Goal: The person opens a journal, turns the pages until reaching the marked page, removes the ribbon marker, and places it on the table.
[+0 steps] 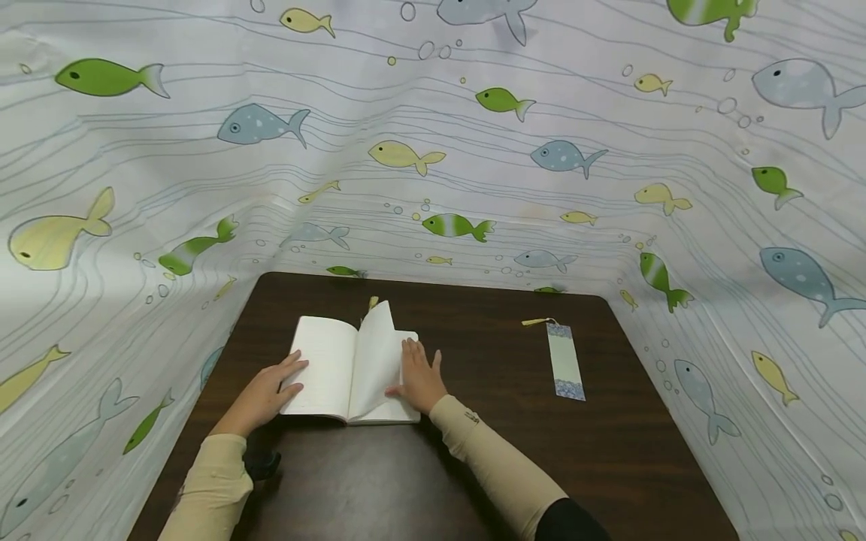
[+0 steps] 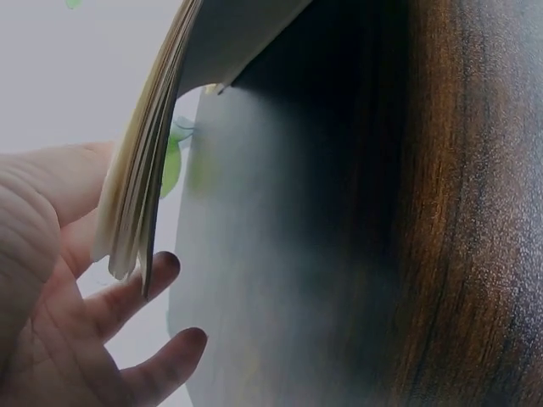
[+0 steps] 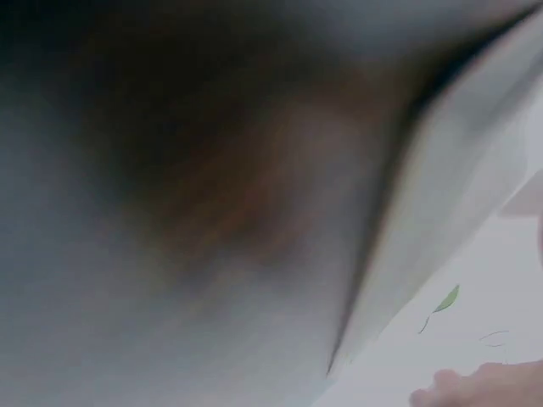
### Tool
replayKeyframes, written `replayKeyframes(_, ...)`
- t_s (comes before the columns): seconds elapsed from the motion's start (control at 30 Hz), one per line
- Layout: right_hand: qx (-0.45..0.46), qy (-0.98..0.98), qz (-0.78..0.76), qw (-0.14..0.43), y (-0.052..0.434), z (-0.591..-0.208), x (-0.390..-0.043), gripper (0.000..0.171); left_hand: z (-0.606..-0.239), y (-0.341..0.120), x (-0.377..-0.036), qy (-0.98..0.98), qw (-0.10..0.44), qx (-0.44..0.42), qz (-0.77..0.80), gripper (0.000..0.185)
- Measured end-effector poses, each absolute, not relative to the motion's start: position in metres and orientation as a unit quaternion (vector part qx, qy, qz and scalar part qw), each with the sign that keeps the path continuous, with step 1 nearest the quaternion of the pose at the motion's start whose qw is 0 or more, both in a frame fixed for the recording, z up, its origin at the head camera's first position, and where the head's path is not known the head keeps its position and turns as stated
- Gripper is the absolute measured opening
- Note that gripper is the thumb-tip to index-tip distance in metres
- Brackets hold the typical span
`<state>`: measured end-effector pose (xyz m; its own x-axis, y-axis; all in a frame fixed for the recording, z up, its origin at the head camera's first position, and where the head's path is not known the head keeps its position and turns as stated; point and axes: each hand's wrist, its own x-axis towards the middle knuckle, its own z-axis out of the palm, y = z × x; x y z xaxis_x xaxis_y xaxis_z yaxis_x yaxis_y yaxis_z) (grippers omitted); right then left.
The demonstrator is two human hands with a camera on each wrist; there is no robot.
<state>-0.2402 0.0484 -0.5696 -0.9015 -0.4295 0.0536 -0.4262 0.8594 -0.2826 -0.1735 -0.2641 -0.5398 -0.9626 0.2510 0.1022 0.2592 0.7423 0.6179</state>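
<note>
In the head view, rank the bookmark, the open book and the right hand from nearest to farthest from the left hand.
1. Open book: nearest, its left page touching the left hand.
2. Right hand: at the book's right side.
3. Bookmark: farthest, lying apart on the table, right of the right hand.

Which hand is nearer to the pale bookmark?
The right hand, at the side of the book facing the bookmark; the left hand touches the opposite side.
</note>
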Motion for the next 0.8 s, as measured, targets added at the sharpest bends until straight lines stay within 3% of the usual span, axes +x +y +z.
replayKeyframes(0.2, -0.297, 0.874, -0.369, 0.104, 0.033, -0.551, -0.227, 0.085, -0.538, -0.262, -0.174, -0.926, 0.008, -0.131, -0.354, 0.042)
replayKeyframes(0.37, -0.396, 0.826, -0.358, 0.182, 0.015, -0.543, -0.214, 0.076, -0.533, -0.259, -0.173, -0.912, -0.029, -0.086, -0.400, 0.055)
replayKeyframes(0.57, -0.463, 0.826, -0.251, 0.201, 0.002, -0.550, -0.208, 0.065, -0.530, -0.257, -0.172, -0.916, -0.059, -0.053, -0.392, 0.072)
replayKeyframes(0.7, -0.462, 0.834, -0.223, 0.203, 0.004, -0.553, -0.210, 0.061, -0.534, -0.257, -0.173, -0.931, -0.049, -0.076, -0.353, 0.095)
replayKeyframes(0.8, -0.441, 0.861, -0.180, 0.178, 0.011, -0.556, -0.214, 0.062, -0.537, -0.258, -0.172, -0.935, -0.035, -0.088, -0.342, 0.103)
